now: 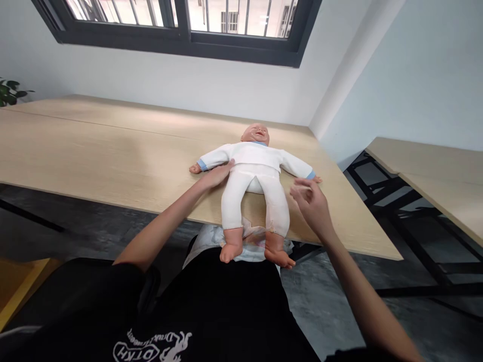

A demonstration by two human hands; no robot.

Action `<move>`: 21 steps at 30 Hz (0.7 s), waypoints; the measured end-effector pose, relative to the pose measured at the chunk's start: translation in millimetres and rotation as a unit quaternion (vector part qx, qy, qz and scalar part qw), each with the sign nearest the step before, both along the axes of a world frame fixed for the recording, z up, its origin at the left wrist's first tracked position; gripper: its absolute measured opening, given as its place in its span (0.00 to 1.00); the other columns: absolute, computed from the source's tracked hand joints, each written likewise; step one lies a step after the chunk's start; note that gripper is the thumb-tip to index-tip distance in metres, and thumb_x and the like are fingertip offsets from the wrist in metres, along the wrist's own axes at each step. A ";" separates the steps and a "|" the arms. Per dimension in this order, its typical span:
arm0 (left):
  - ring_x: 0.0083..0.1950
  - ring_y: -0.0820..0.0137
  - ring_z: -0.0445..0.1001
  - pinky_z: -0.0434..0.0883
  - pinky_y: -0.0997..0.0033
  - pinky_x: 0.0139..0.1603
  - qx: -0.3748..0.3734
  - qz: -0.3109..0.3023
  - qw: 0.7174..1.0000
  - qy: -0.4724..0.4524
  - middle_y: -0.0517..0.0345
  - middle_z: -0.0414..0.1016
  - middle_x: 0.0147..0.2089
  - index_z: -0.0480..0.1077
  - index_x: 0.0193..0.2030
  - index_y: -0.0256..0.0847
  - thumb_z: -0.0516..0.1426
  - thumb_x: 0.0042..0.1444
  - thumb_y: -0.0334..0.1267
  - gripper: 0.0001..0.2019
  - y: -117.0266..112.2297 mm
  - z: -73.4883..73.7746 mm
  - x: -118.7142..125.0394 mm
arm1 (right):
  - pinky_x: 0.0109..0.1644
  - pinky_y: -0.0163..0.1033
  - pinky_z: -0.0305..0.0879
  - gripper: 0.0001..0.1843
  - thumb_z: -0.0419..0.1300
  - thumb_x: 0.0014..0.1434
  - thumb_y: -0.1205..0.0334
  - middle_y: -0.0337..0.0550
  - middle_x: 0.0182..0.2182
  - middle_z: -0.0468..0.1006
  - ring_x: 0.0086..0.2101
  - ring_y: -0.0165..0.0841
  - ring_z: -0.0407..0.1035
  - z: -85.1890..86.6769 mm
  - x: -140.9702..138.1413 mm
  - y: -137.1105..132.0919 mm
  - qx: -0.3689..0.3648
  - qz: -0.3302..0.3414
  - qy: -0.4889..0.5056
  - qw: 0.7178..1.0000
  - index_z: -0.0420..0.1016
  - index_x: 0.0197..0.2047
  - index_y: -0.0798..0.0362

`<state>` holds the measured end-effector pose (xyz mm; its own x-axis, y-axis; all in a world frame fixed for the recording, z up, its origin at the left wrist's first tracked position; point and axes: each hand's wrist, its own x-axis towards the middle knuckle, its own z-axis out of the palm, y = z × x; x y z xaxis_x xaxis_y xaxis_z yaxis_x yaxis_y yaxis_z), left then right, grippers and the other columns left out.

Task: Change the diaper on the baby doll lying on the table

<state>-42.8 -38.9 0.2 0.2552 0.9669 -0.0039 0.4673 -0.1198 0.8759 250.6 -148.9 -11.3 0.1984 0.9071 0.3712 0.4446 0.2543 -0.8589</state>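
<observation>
A baby doll point(254, 153) lies on its back on the wooden table, head toward the wall and arms spread. It wears a white top with blue cuffs and white trousers point(277, 203); its bare feet hang past the table's front edge. My left hand point(221, 174) lies against the doll's side at the waist, fingers stretched out and partly hidden by the doll. Slightly blurred, my right hand point(311, 201) hovers beside the doll's other arm, near its cuff. Its fingers are loosely bent and apart, holding nothing I can see.
The long wooden table point(113, 151) runs left along the wall, under a dark-framed window point(241, 48). Another table point(441, 171) with black legs stands at the right. A crumpled whitish cloth or sheet point(211, 241) lies on my lap below the doll's feet.
</observation>
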 end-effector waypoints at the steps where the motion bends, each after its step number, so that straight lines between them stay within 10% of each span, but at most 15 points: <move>1: 0.73 0.53 0.64 0.58 0.61 0.74 0.013 -0.010 1.000 -0.014 0.52 0.70 0.68 0.76 0.60 0.43 0.48 0.64 0.66 0.33 -17.2 2.1 -5.1 | 0.45 0.46 0.76 0.22 0.64 0.60 0.40 0.49 0.48 0.79 0.37 0.38 0.77 -2.9 2.3 -25.7 0.020 -0.016 0.003 1.000 0.72 0.46 0.49; 5: 0.59 0.55 0.77 0.70 0.59 0.63 0.080 0.048 0.992 -0.087 0.55 0.81 0.55 0.79 0.47 0.47 0.56 0.62 0.58 0.20 -99.4 4.5 -18.9 | 0.30 0.40 0.68 0.22 0.57 0.66 0.38 0.41 0.24 0.75 0.23 0.36 0.71 -26.6 10.3 -107.7 -0.006 -0.074 -0.092 0.993 0.72 0.32 0.48; 10: 0.33 0.66 0.74 0.71 0.68 0.37 0.096 0.123 0.980 -0.120 0.56 0.77 0.30 0.72 0.30 0.40 0.56 0.63 0.56 0.21 -165.5 1.8 -24.1 | 0.42 0.48 0.72 0.27 0.52 0.65 0.35 0.51 0.40 0.82 0.40 0.51 0.78 -68.2 15.5 -135.0 -0.194 -0.024 -0.280 0.940 0.79 0.43 0.49; 16: 0.42 0.64 0.78 0.72 0.67 0.45 -0.044 -0.127 0.991 0.000 0.54 0.82 0.41 0.79 0.39 0.39 0.59 0.63 0.50 0.16 -171.2 -3.0 -45.5 | 0.63 0.59 0.67 0.38 0.61 0.55 0.38 0.60 0.59 0.74 0.59 0.54 0.69 -102.0 3.0 -118.2 -0.166 0.092 -0.095 0.977 0.70 0.60 0.57; 21: 0.55 0.56 0.77 0.72 0.59 0.58 -0.125 -0.219 0.968 0.003 0.51 0.80 0.53 0.77 0.53 0.39 0.69 0.51 0.47 0.25 -174.7 -30.2 -37.7 | 0.59 0.46 0.69 0.14 0.63 0.61 0.54 0.50 0.54 0.78 0.55 0.43 0.73 -62.1 -27.7 -127.4 -0.250 0.377 -0.058 0.890 0.78 0.47 0.53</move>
